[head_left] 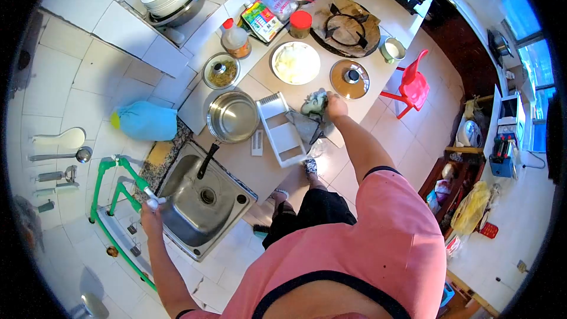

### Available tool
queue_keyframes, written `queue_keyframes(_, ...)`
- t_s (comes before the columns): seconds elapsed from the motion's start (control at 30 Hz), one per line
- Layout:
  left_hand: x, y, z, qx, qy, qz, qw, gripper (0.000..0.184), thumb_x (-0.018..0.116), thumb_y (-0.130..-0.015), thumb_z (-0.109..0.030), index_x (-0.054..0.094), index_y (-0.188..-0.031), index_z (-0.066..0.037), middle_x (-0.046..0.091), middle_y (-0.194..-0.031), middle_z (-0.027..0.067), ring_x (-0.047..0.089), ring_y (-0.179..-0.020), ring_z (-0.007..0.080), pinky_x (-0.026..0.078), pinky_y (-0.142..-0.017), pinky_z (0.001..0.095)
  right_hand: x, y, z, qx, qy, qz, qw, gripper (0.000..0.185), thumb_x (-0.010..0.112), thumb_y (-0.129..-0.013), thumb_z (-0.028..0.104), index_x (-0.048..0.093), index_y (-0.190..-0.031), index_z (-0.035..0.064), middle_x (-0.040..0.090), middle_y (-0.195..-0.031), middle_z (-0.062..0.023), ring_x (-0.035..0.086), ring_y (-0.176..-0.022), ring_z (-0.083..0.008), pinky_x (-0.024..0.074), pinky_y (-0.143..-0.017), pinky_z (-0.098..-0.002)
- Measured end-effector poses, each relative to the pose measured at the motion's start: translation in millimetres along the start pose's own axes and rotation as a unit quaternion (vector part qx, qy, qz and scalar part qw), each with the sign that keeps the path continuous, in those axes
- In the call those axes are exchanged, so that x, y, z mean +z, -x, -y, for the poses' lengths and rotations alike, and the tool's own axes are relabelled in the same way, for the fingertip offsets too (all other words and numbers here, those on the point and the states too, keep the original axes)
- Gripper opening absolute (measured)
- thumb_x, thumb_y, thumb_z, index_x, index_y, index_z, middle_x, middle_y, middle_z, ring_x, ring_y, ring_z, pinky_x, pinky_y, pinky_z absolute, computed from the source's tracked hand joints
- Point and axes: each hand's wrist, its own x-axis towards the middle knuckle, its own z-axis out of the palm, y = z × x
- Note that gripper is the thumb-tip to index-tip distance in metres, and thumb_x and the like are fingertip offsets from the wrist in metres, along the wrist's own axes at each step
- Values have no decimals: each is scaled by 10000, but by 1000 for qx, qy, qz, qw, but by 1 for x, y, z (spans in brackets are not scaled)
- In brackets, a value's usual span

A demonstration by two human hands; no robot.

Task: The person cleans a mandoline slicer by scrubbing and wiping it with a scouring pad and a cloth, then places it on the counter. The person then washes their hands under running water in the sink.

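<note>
At the sink's left edge, my left hand [152, 217] is closed on the white tap [155, 201] fitted to a green pipe [105, 168]. Over the counter, my right hand [336, 107] grips a crumpled grey cloth [313, 104], part of which hangs down over a white slotted rack [277, 127]. To the rack's left stands a steel saucepan [231, 117], its black handle [208, 160] reaching over the steel sink [195, 201]. A small white grater-like plate [257, 143] lies between saucepan and rack. Beyond the cloth is a white plate [295, 64] of pale sliced food.
A glass lid [349, 79] and a lidded bowl [221, 71] sit on the counter. Behind are a red-capped jar [300, 24], a bottle [235, 40] and a gas burner [345, 26]. A red chair [412, 85] stands on the floor to the right.
</note>
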Motion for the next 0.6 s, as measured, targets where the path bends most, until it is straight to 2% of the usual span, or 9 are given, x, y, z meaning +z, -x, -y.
queue_keyframes(0.07, -18, -3, -27, -57, 5, 5, 998, 598, 720, -717, -156, 430, -1216, 2, 569, -1047, 183, 565, -933, 374, 451, -792, 442, -17, -3, 5, -39, 32, 59, 997, 271, 558, -768, 103, 487, -1029, 82, 573, -1060, -239, 593, -931, -373, 481, -766, -453)
queue_keyframes(0.1, -40, 6, -64, 0, -109, -49, 993, 621, 738, -688, -154, 434, -1215, -26, 529, -1118, 179, 540, -975, 369, 431, -831, 429, -24, -2, 8, -20, 69, 53, 996, 357, 621, -769, 213, 494, -1074, 78, 589, -1045, -211, 590, -950, -365, 486, -762, -442)
queue_keyframes(0.2, -53, 21, -102, 52, -70, -135, 987, 545, 716, -736, -141, 445, -1192, -19, 530, -1070, 199, 539, -948, 353, 441, -802, 382, -74, 23, 23, -75, 78, 72, 992, 453, 650, -776, 297, 512, -1138, 62, 585, -1073, -198, 590, -985, -333, 480, -800, -418)
queue_keyframes(0.27, -45, 36, -94, 100, -17, -139, 985, 408, 696, -761, -179, 514, -1078, 5, 585, -980, 146, 571, -897, 317, 452, -756, 352, -93, 50, 17, -134, 43, -6, 990, 654, 702, -733, 387, 452, -1240, 59, 575, -1092, -196, 581, -1005, -329, 482, -804, -410)
queue_keyframes(0.33, -53, 57, -111, -26, 217, 160, 963, 295, 665, -797, -212, 562, -961, 10, 624, -847, 82, 604, -837, 239, 465, -733, 326, -127, 78, 11, -168, -149, 101, 969, 709, 679, -757, 391, 381, -1318, 77, 554, -1152, -192, 563, -1039, -333, 474, -828, -398)
queue_keyframes(0.37, -52, 69, -113, -19, 218, 161, 962, 295, 665, -797, -212, 562, -961, 10, 624, -847, 82, 604, -837, 239, 465, -733, 326, -150, 104, 12, -163, -150, 96, 970, 709, 679, -757, 391, 381, -1318, 77, 554, -1152, -192, 563, -1039, -333, 474, -828, -398)
queue_keyframes(0.47, -28, 100, -111, -68, 487, 314, 812, 268, 597, -834, -167, 552, -1028, 13, 632, -856, 83, 597, -817, 189, 461, -726, 303, -204, 191, 12, 43, -484, 273, 830, 576, 616, -816, 359, 437, -1286, 78, 528, -1217, -169, 533, -1083, -317, 431, -880, -415)
queue_keyframes(0.53, 13, 120, -111, -99, 386, 322, 859, 333, 571, -846, -208, 512, -1103, -3, 599, -954, 114, 570, -899, 214, 435, -788, 317, -172, 250, 3, -2, -389, 264, 883, 540, 607, -821, 357, 464, -1269, 90, 505, -1245, -165, 485, -1133, -311, 360, -924, -454)
queue_keyframes(0.6, 48, 148, -116, 42, 27, 357, 933, 399, 545, -859, -248, 472, -1177, -19, 565, -1052, 144, 542, -982, 240, 409, -849, 330, -119, 306, -13, -102, -36, 212, 971, 506, 598, -826, 355, 490, -1251, 103, 482, -1272, -162, 438, -1182, -305, 289, -968, -492)
